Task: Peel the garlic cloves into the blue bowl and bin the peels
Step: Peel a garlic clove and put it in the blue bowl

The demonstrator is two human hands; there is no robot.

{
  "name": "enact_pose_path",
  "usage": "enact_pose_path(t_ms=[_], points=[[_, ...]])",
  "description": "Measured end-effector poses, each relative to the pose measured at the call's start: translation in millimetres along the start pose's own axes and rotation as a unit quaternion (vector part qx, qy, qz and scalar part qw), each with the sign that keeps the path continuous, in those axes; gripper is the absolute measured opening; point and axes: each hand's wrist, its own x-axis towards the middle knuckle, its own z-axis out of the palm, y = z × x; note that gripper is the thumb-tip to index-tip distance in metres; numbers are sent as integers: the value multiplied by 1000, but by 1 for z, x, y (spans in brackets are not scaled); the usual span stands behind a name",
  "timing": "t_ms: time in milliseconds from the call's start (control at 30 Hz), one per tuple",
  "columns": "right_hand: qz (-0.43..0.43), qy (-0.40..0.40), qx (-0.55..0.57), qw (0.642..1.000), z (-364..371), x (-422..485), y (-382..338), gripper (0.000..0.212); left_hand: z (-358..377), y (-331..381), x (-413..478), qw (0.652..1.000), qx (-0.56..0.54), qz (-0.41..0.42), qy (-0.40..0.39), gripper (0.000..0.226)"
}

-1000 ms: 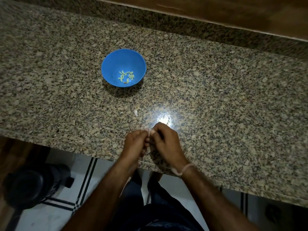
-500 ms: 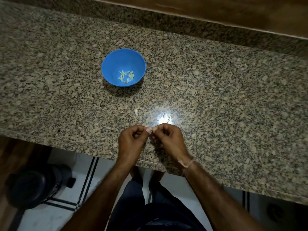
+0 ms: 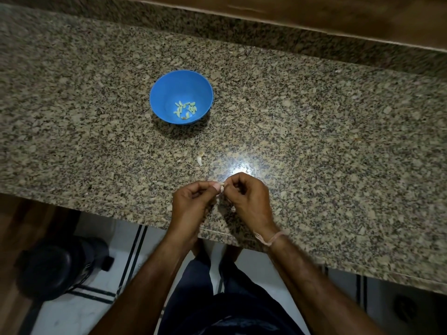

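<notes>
A blue bowl [image 3: 181, 96] stands on the granite counter [image 3: 314, 141] and holds several pale peeled garlic cloves [image 3: 185, 109]. Near the counter's front edge my left hand [image 3: 193, 201] and my right hand [image 3: 246, 197] meet, fingers curled. Between their fingertips they pinch one small garlic clove [image 3: 221, 188], mostly hidden by the fingers. A loose scrap of garlic peel [image 3: 199, 159] lies on the counter between the bowl and my hands.
A dark round bin [image 3: 55, 267] stands on the tiled floor at the lower left, below the counter edge. A wooden ledge [image 3: 314, 10] runs along the back of the counter. My legs show under the counter's front edge.
My two hands have shifted slightly while working the clove between the fingertips. The bowl and the peel scrap have stayed in place.
</notes>
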Motion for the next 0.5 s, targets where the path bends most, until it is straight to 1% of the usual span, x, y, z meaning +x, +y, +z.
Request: enact_pose_path(t_ms=[100, 133, 200, 267, 367, 400, 500], points=[[-8, 10, 24, 1000, 3, -3, 3, 6, 1, -3, 1, 991, -78, -107, -15, 8], [-25, 14, 11, 1000, 3, -5, 3, 6, 2, -3, 0, 987, -93, -130, -13, 10], [-80, 21, -56, 995, 3, -9, 2, 6, 4, -2, 0, 983, -101, -155, -7, 14], [-108, 23, -98, 989, 1, -9, 2, 7, 5, -3, 0, 986, -86, -140, -7, 15], [-85, 38, -66, 994, -3, -4, 6, 8, 3, -7, 3, 992, -69, -109, 0, 16], [-76, 43, -70, 994, -4, -3, 8, 9, 2, -7, 5, 992, -68, -104, 6, 14], [-66, 32, -141, 987, -6, 3, 18, 10, 0, -11, 12, 993, -64, -96, 21, 12]])
